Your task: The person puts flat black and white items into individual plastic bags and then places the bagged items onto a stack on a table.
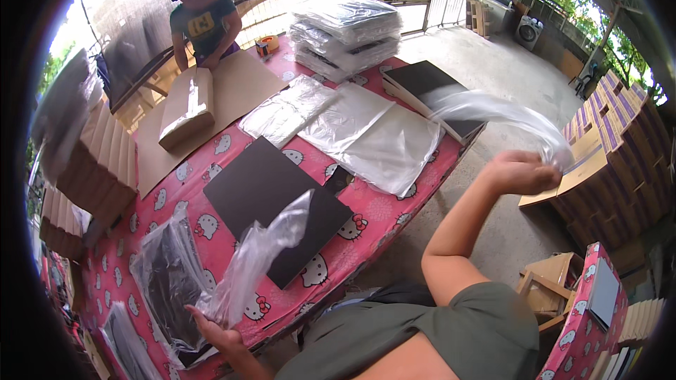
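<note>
My right hand is raised out past the table's right side, closed on a clear plastic bag that streams behind it, blurred by motion. Low at the left, my left hand grips the lower end of another clear plastic bag, which stands up in the air over the table. Beneath that bag lies a flat black panel on the pink patterned cover. Just beyond my left hand is a black panel in clear plastic.
Flat clear bags lie mid-table, beside black panels and a wrapped stack. Across the table, a person handles a brown cardboard piece. Stacked cartons stand at right; brown boxes at left.
</note>
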A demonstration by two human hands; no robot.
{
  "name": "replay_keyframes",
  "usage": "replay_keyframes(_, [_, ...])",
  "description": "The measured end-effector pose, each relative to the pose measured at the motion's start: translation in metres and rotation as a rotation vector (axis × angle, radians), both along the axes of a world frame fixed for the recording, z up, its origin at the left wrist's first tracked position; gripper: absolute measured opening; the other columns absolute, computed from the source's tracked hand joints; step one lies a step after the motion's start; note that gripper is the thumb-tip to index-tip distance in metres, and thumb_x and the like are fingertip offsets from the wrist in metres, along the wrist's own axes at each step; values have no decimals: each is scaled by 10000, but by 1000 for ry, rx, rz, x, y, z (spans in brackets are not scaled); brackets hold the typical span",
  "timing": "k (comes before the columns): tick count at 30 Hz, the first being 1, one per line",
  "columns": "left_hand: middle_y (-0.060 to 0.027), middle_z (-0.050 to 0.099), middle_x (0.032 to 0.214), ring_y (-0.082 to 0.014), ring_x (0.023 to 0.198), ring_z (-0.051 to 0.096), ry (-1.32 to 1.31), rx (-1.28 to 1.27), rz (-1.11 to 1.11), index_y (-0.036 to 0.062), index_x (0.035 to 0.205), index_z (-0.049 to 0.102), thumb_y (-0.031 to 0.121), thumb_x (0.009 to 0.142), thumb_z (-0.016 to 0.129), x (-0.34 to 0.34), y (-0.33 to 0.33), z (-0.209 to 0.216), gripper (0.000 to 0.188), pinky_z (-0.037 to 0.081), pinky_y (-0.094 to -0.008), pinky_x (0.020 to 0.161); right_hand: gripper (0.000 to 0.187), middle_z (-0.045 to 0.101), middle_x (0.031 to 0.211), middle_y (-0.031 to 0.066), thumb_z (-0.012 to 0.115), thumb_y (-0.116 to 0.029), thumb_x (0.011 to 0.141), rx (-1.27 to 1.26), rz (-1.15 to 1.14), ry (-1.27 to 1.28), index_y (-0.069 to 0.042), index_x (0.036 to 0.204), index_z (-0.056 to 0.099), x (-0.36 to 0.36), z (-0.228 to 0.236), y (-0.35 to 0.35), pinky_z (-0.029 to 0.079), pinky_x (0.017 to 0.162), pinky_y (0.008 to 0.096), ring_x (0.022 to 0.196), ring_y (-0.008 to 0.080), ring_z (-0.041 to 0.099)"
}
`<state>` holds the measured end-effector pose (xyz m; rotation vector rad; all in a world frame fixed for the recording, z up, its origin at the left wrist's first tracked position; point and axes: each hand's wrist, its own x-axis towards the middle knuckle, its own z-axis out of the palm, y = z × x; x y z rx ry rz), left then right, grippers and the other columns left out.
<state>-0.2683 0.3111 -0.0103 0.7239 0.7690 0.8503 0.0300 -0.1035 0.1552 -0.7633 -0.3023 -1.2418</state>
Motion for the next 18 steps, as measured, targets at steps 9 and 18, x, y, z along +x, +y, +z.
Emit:
replay_keyframes(9, [-41,569,841,-133,757,563,-241,205,-224,32,969,501,132,806,594,48,-73,35,212,469,-263,682,275,571,1001,198,580,-71,680,-1943,38,751,-13,949,583,64,-176,105,430,831,381,981,316,539])
replay_keyframes(18, [0,509,612,-51,521,442,131,970,-151,-19,787,568,158,841,537,37,-103,67,188,322,-216,455,202,596,674,33,697,-174,689,-1411,944,-331,-76,844,614,-104,-91,198,347,898,422,639,189,577])
